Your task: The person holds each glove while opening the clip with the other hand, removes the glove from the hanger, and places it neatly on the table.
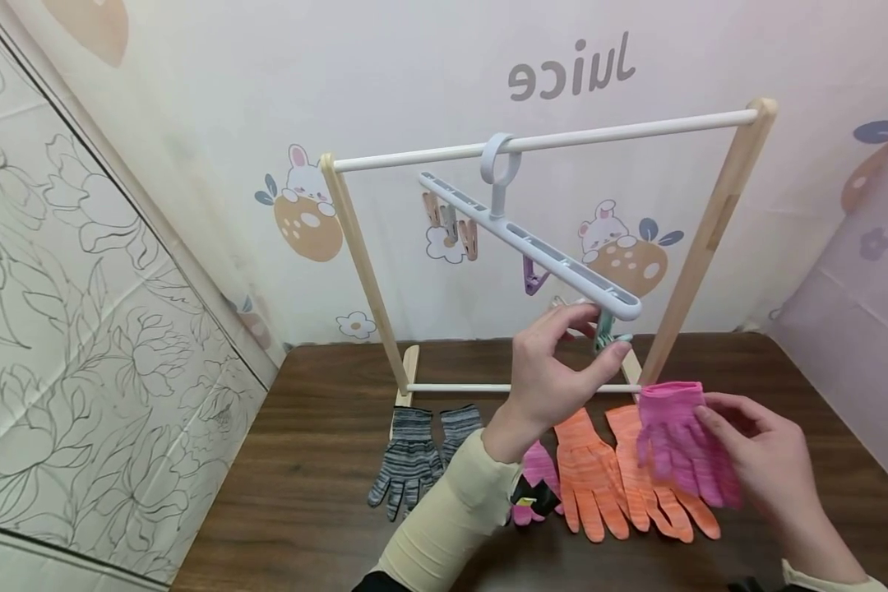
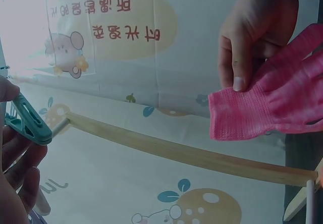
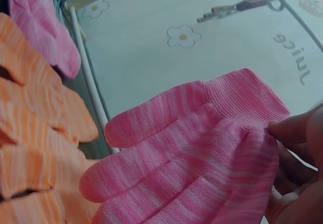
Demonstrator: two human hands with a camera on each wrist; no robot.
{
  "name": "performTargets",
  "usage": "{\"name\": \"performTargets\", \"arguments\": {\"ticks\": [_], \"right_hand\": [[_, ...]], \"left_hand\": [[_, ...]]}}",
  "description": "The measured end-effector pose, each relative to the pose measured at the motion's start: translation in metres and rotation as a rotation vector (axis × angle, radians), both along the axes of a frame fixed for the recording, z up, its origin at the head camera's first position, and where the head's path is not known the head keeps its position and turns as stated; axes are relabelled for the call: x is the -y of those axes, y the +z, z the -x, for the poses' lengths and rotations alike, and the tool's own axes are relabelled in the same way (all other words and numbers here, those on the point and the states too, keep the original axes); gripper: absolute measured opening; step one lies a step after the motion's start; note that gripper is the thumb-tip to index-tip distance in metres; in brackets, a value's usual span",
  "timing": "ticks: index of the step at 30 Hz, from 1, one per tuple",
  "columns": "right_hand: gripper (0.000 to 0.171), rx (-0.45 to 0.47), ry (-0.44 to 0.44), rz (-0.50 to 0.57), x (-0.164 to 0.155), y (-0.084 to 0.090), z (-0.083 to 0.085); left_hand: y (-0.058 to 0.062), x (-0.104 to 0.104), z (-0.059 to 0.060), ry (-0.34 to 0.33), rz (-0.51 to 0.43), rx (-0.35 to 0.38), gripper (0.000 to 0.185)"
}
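My left hand [image 1: 555,370] pinches a teal clothespin [image 2: 31,119] at the near right end of a pale grey clip hanger [image 1: 548,255]. In my right hand [image 1: 765,448] a pink striped knit glove [image 3: 186,153] is held by the edge of its cuff, fingers hanging down. The glove's cuff lies lower and to the right of the clothespin. From the hanger also hang a purple clip [image 1: 534,275] and several beige and grey clothespins [image 1: 469,240]. A ring hook [image 1: 497,160] holds the hanger on the rack's white top rail.
The wooden rack [image 1: 370,279] stands at the back of the brown table [image 1: 296,485]. In front of it lie orange gloves [image 1: 588,473], grey-black gloves [image 1: 409,460] and another pink glove [image 1: 538,464], partly behind my left forearm. A printed wall cloth [image 1: 414,66] rises behind.
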State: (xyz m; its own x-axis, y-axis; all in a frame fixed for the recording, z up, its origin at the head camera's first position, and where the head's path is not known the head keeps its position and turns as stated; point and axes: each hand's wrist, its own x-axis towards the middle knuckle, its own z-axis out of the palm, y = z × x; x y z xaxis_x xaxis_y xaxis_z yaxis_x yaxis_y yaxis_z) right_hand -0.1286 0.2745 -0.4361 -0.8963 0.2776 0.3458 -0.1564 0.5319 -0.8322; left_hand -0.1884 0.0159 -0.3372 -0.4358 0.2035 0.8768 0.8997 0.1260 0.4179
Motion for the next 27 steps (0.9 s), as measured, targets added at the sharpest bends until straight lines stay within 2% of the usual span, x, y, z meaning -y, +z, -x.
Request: {"name": "performTargets", "arguments": {"ticks": [14, 20, 22, 27], "right_hand": [[0.011, 0.119, -0.041, 0.051, -0.047, -0.006, 0.001], [0.025, 0.206, -0.040, -0.046, -0.068, -0.015, 0.005], [0.028, 0.227, -0.030, -0.047, -0.074, -0.018, 0.007], [0.023, 0.264, 0.025, -0.017, -0.088, -0.029, 0.011]], "left_hand": [[0.000, 0.001, 0.000, 0.010, 0.001, -0.010, 0.034], [0.000, 0.001, -0.002, 0.009, 0.001, 0.002, 0.034], [0.000, 0.002, -0.002, 0.012, 0.001, 0.004, 0.035], [-0.001, 0.002, -0.002, 0.013, 0.003, 0.009, 0.035]]}}
